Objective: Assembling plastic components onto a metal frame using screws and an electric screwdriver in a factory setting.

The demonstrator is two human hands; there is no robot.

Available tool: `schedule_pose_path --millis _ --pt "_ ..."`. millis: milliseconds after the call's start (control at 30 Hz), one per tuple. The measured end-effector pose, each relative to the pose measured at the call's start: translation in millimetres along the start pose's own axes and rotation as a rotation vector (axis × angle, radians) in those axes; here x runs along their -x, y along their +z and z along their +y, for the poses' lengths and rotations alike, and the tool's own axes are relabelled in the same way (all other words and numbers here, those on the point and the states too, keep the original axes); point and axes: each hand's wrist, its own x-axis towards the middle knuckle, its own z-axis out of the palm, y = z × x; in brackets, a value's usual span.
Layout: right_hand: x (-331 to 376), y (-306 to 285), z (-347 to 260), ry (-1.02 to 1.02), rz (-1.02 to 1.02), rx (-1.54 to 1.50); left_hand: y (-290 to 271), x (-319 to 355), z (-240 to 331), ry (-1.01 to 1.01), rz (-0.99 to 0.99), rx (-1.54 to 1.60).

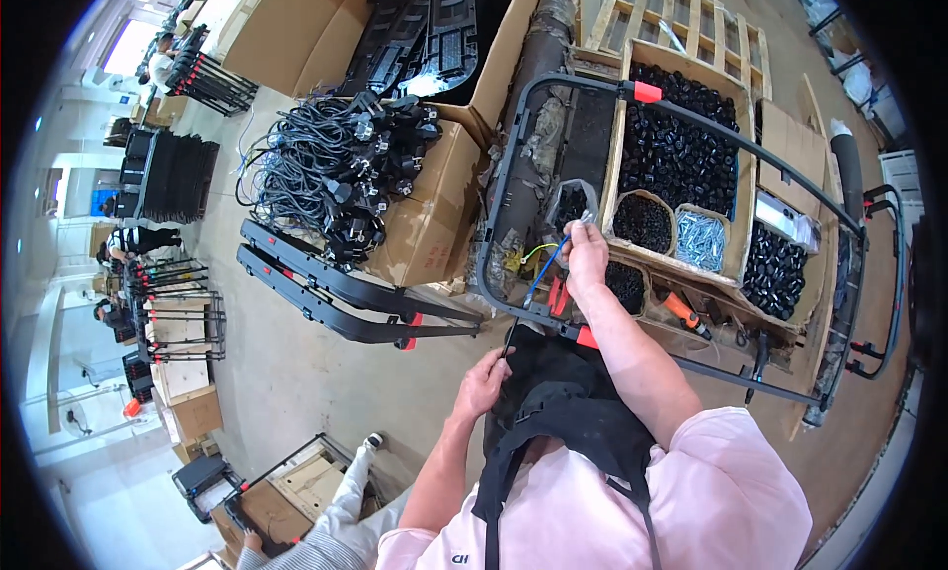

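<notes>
A black tubular frame (501, 190) with red corner pieces lies across the workbench in front of me. Over its near left part, my right hand (587, 254) pinches the end of a blue wire (546, 264). A yellow-green wire (538, 249) sticks up beside it. Lower and to the left, my left hand (482, 380) is closed around a thin black cable (510, 341) that runs up to the frame's near bar. Red-handled pliers (559, 296) lie just below my right hand.
Cardboard trays hold black caps (681, 146), small dark parts (643, 223) and silver screws (700, 240). An orange power tool (685, 313) lies near the front. Plug cords (336, 165) heap on a carton at left, above black curved bars (346, 294). Another person's leg (351, 481) shows lower left.
</notes>
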Motion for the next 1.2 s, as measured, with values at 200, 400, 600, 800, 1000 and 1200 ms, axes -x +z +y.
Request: schedule_pose_path --millis 200,400,600,800,1000,1200 --pt "1 19 -43 -0.138 -0.02 -0.041 3 -38 -1 0.0 -0.085 0.237" --pt "-2 -8 -24 -0.322 -0.155 0.895 9 -63 7 0.044 -0.073 0.344" --pt "6 10 3 -0.044 -0.337 0.865 11 -77 -3 0.08 -0.148 0.438" --pt "21 55 -19 0.049 -0.5 0.87 7 -87 -11 0.129 -0.103 0.383" --pt "23 66 -22 0.045 -0.52 0.905 9 -85 -1 0.086 -0.063 0.355" --pt "20 65 -24 0.036 -0.528 0.919 11 -80 12 0.062 0.0 0.286"
